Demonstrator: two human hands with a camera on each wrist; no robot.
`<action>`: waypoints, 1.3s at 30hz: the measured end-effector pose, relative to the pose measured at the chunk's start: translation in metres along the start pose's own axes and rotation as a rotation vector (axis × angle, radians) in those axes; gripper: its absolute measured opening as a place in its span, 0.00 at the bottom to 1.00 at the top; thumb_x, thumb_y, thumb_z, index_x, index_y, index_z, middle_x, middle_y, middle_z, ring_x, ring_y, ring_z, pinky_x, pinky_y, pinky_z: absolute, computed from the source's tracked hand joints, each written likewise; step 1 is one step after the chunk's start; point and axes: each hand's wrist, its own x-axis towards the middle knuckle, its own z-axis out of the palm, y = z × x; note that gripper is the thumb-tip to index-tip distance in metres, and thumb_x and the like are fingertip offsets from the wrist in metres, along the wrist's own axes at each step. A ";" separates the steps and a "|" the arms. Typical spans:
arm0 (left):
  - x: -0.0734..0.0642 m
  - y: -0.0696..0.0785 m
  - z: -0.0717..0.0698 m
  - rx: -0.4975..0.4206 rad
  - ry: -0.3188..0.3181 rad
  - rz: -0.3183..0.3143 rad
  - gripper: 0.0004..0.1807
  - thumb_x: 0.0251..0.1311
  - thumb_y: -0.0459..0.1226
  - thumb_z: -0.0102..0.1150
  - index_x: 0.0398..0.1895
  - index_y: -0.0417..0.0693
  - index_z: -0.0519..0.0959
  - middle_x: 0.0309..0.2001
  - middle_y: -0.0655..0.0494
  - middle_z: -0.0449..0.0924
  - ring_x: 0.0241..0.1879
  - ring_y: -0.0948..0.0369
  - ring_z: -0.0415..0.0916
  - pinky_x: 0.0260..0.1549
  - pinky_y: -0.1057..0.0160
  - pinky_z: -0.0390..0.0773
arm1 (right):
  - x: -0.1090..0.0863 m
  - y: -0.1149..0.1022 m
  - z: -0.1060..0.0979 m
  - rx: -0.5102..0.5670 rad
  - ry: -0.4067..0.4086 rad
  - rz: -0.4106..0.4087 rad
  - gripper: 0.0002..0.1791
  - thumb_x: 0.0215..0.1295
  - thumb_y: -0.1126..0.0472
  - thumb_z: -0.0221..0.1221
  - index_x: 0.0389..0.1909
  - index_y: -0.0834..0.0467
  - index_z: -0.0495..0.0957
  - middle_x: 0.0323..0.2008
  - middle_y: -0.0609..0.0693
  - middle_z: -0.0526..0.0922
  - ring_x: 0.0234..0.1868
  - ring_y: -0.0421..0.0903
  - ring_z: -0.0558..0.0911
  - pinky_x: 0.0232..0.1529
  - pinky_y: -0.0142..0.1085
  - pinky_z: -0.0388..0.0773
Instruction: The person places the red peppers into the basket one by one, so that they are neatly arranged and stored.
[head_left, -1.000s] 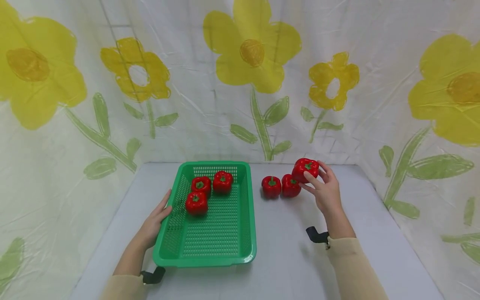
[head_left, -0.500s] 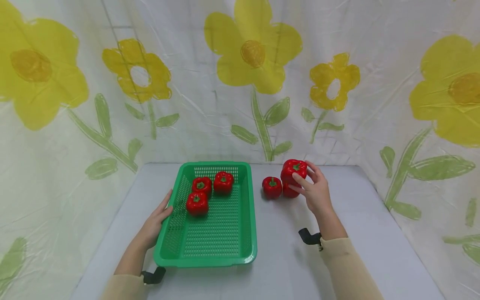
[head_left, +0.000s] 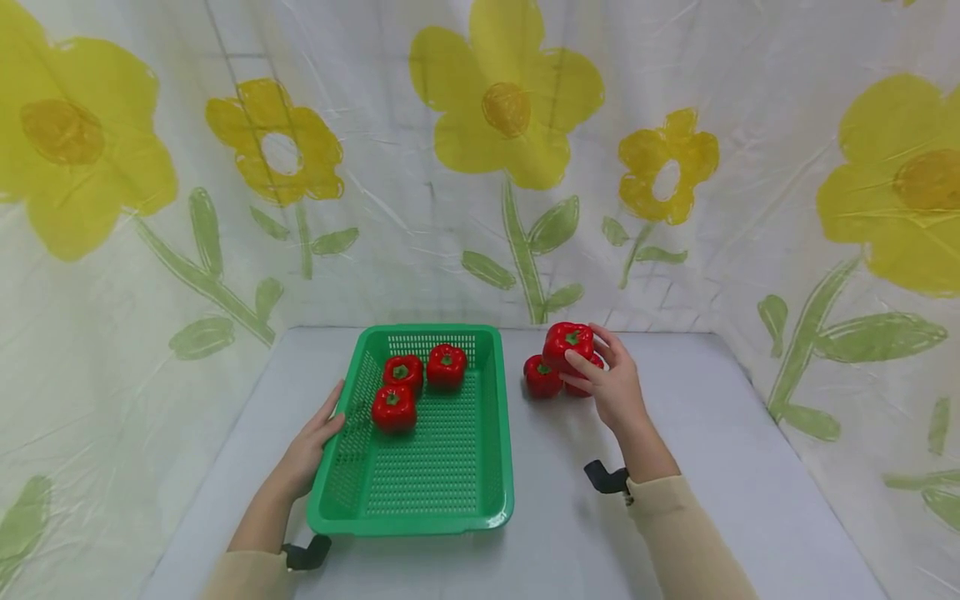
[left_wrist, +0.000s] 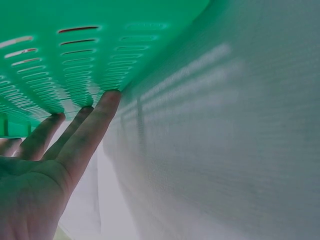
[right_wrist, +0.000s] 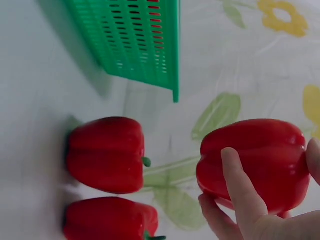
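Pinching one pepper (head_left: pixel 564 347), the right hand (head_left: pixel 618 387) hovers, while the left hand (head_left: pixel 309 443) touches the basket (head_left: pixel 427 467) with spread fingers (left_wrist: pixel 90 134), three peppers (head_left: pixel 392 410) already inside, two others (head_left: pixel 541 379) still outside.

bright, even head view, glints on peppers (head_left: pixel 393 410), soft shadows, dimmer wrist views

Smooth peppers (head_left: pixel 561 348) — glossy, shiny plastic basket (head_left: pixel 408 525), matt tabletop (head_left: pixel 562 550), wrinkled sheet backdrop (head_left: pixel 390 267)
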 end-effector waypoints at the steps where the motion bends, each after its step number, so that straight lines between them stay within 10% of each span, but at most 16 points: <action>1: 0.000 0.000 0.000 -0.002 -0.002 0.000 0.31 0.81 0.53 0.32 0.81 0.76 0.38 0.82 0.45 0.39 0.66 0.35 0.68 0.49 0.51 0.85 | 0.000 0.000 0.001 0.005 -0.008 -0.001 0.42 0.65 0.57 0.68 0.76 0.46 0.59 0.77 0.54 0.58 0.75 0.57 0.61 0.51 0.49 0.84; 39: 0.000 -0.001 0.000 -0.024 -0.020 0.011 0.31 0.81 0.52 0.30 0.82 0.74 0.37 0.82 0.45 0.37 0.68 0.34 0.65 0.50 0.50 0.85 | -0.005 0.008 0.061 -0.032 -0.188 -0.035 0.38 0.60 0.59 0.72 0.69 0.48 0.65 0.70 0.53 0.67 0.61 0.60 0.79 0.46 0.51 0.86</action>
